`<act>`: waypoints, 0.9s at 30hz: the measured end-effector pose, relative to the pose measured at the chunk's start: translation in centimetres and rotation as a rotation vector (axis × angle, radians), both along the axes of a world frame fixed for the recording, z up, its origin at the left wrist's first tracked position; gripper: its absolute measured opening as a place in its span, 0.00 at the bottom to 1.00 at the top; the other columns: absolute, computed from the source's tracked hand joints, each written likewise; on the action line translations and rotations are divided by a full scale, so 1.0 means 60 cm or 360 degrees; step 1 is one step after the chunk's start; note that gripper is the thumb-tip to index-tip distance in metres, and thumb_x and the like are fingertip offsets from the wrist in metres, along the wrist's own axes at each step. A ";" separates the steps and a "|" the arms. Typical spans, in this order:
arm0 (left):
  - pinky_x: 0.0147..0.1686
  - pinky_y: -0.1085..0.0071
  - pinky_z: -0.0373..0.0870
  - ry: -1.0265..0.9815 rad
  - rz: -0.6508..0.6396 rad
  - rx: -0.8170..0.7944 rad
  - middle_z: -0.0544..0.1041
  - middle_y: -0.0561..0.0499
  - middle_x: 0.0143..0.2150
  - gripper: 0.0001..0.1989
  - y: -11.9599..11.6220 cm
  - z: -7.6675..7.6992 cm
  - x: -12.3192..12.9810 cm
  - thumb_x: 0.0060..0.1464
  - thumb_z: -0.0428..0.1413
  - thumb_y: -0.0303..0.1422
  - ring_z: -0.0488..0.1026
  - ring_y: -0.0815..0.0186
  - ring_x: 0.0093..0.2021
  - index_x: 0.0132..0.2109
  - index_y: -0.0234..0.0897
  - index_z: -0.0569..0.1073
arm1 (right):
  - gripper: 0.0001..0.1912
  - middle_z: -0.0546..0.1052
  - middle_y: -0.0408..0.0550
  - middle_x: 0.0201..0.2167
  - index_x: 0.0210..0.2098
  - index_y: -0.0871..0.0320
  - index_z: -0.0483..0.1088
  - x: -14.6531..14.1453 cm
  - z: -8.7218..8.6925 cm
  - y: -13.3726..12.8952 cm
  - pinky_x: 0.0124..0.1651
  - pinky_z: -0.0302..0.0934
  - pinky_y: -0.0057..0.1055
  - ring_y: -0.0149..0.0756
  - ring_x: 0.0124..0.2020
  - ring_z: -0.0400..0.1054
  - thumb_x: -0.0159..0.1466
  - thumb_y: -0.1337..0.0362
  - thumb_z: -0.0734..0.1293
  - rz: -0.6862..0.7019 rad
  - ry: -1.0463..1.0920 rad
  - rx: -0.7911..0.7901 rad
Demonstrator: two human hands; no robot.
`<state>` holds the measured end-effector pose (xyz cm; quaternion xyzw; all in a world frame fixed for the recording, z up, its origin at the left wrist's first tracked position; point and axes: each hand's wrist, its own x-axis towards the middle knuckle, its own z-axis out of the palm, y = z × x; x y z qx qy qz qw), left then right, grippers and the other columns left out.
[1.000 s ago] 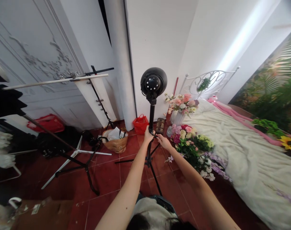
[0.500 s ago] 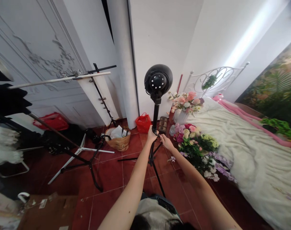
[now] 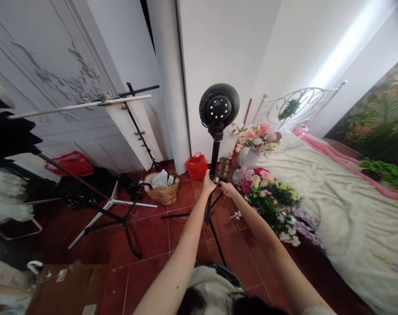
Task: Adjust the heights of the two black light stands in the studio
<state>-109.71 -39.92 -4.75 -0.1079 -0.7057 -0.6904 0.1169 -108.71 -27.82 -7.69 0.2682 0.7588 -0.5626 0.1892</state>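
Note:
In front of me stands a black light stand, its tripod legs spread on the red tiles. A round black lamp head with white dots on its back tops the pole. My left hand is closed around the pole below the lamp. Just to its right, my right hand pinches at a small dark knob on the stand's collar; the fingertips partly hide it.
Artificial flowers and a bed with a cream blanket lie to the right. Behind the stand are a red bag and a woven basket. More stands, including a white-legged one, and a cardboard box occupy the left.
My right hand's fingers have turned and curled more at the knob. My left hand keeps its grip on the pole. The view has shifted slightly.

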 end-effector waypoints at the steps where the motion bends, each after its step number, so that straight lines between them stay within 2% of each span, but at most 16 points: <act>1: 0.30 0.74 0.60 -0.0002 0.0011 -0.0019 0.64 0.57 0.27 0.12 0.000 -0.003 -0.001 0.40 0.54 0.23 0.62 0.72 0.27 0.32 0.39 0.61 | 0.18 0.54 0.35 0.11 0.23 0.59 0.62 -0.005 0.004 0.000 0.16 0.43 0.21 0.23 0.12 0.45 0.67 0.58 0.57 0.0015 -0.0030 -0.0009; 5: 0.29 0.74 0.59 0.0004 0.0006 -0.0063 0.63 0.58 0.26 0.11 0.000 -0.009 -0.003 0.40 0.54 0.23 0.62 0.73 0.27 0.32 0.39 0.60 | 0.18 0.56 0.36 0.12 0.24 0.61 0.64 -0.006 0.011 0.001 0.17 0.45 0.22 0.24 0.12 0.48 0.67 0.59 0.57 0.0050 -0.0038 0.0044; 8: 0.29 0.74 0.60 0.0004 -0.0009 -0.0066 0.64 0.58 0.26 0.11 0.001 -0.011 -0.005 0.40 0.53 0.23 0.63 0.72 0.26 0.33 0.39 0.60 | 0.15 0.65 0.42 0.17 0.31 0.60 0.67 0.012 0.011 -0.006 0.22 0.52 0.23 0.28 0.18 0.60 0.66 0.56 0.59 0.0042 0.0094 0.0203; 10: 0.29 0.75 0.60 -0.0016 -0.0007 -0.0055 0.65 0.58 0.26 0.12 0.001 -0.013 -0.006 0.40 0.53 0.22 0.64 0.72 0.27 0.33 0.39 0.61 | 0.13 0.73 0.46 0.27 0.39 0.59 0.67 0.029 0.012 -0.013 0.29 0.57 0.23 0.32 0.28 0.68 0.65 0.55 0.60 0.0114 0.0349 0.0507; 12: 0.29 0.75 0.60 -0.0027 -0.0005 -0.0051 0.65 0.58 0.26 0.13 0.001 -0.014 -0.008 0.39 0.53 0.22 0.64 0.72 0.27 0.34 0.39 0.61 | 0.14 0.74 0.50 0.39 0.46 0.57 0.65 0.046 0.015 -0.019 0.35 0.59 0.24 0.35 0.39 0.70 0.65 0.56 0.60 0.0258 0.0626 0.0891; 14: 0.29 0.75 0.60 -0.0029 0.0005 -0.0064 0.65 0.58 0.27 0.13 0.000 -0.013 -0.008 0.39 0.53 0.22 0.64 0.72 0.27 0.33 0.39 0.61 | 0.14 0.72 0.51 0.46 0.48 0.55 0.65 0.058 0.020 -0.021 0.38 0.59 0.26 0.37 0.44 0.70 0.66 0.56 0.58 0.0426 0.0750 0.1169; 16: 0.29 0.75 0.61 -0.0037 0.0014 -0.0088 0.65 0.58 0.27 0.12 -0.001 -0.009 -0.006 0.40 0.53 0.22 0.64 0.72 0.27 0.33 0.39 0.61 | 0.15 0.71 0.51 0.48 0.49 0.54 0.65 0.066 0.025 -0.018 0.38 0.59 0.27 0.37 0.43 0.70 0.66 0.56 0.57 0.0574 0.0734 0.1327; 18: 0.29 0.75 0.60 -0.0051 0.0017 -0.0100 0.64 0.58 0.27 0.12 -0.002 -0.004 -0.003 0.40 0.53 0.23 0.64 0.72 0.27 0.33 0.39 0.60 | 0.16 0.70 0.51 0.48 0.50 0.54 0.65 0.069 0.030 -0.011 0.37 0.59 0.27 0.37 0.42 0.70 0.65 0.57 0.59 0.0697 0.0707 0.1421; 21: 0.29 0.75 0.61 -0.0045 0.0014 -0.0080 0.63 0.58 0.26 0.12 -0.002 0.002 0.000 0.40 0.53 0.23 0.64 0.72 0.27 0.32 0.39 0.60 | 0.16 0.70 0.49 0.49 0.51 0.52 0.66 0.063 0.037 -0.001 0.37 0.59 0.27 0.37 0.42 0.70 0.62 0.63 0.61 0.0805 0.0722 0.1485; 27: 0.29 0.75 0.60 -0.0030 -0.0009 -0.0052 0.64 0.58 0.27 0.12 -0.003 -0.002 0.000 0.41 0.54 0.24 0.64 0.73 0.27 0.33 0.39 0.60 | 0.12 0.73 0.53 0.46 0.42 0.56 0.70 0.025 0.044 -0.003 0.39 0.60 0.27 0.39 0.45 0.70 0.59 0.71 0.63 0.0796 0.0717 0.1424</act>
